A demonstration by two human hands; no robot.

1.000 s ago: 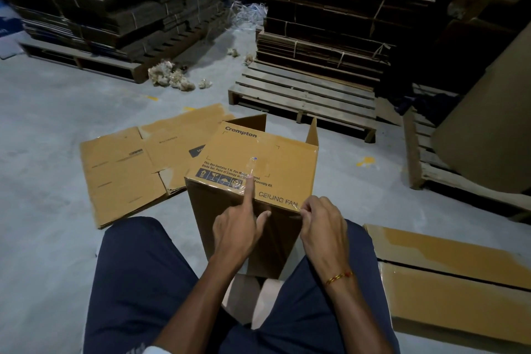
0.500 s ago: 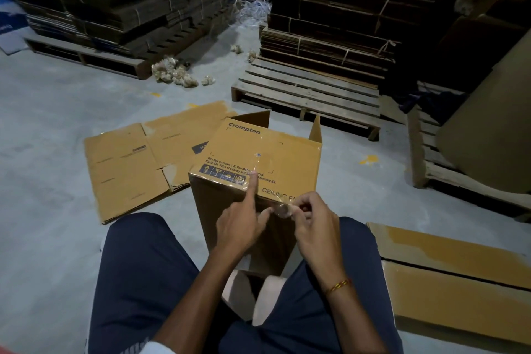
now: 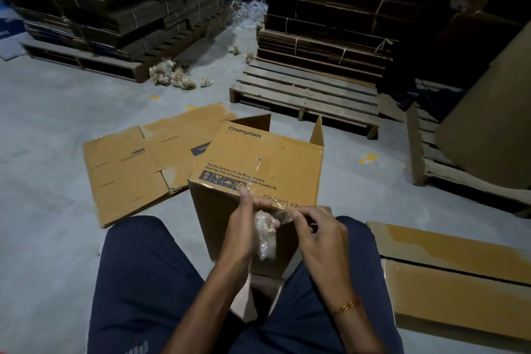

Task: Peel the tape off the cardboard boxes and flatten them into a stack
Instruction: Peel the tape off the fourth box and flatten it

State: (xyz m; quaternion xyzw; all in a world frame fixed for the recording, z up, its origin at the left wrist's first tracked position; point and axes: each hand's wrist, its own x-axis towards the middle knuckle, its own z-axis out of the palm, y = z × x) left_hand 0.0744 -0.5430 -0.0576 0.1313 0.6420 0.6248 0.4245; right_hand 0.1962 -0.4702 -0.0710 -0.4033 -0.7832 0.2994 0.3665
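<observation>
A brown Crompton ceiling fan box [image 3: 267, 161] lies tilted between my knees, its far flaps open. Clear tape [image 3: 265, 227] comes off its near edge in a crumpled strip that hangs down between my hands. My left hand [image 3: 244, 227] rests against the box's near face with its fingers curled beside the bunched tape. My right hand [image 3: 313, 230] pinches the tape's upper end at the box edge. A flattened box [image 3: 129, 169] lies on the floor to the left.
Another flat cardboard piece [image 3: 454, 267] lies at my right. A wooden pallet [image 3: 307, 95] stands ahead, with tied cardboard stacks [image 3: 330, 23] behind it and more stacks [image 3: 129, 3] at the far left. A second pallet [image 3: 425, 158] carries a large cardboard sheet at right. Tape scraps [image 3: 172, 77] litter the concrete floor.
My right hand has pulled the tape free of the box edge, toward me. My left hand dropped from pointing on the box top to the bunched tape.
</observation>
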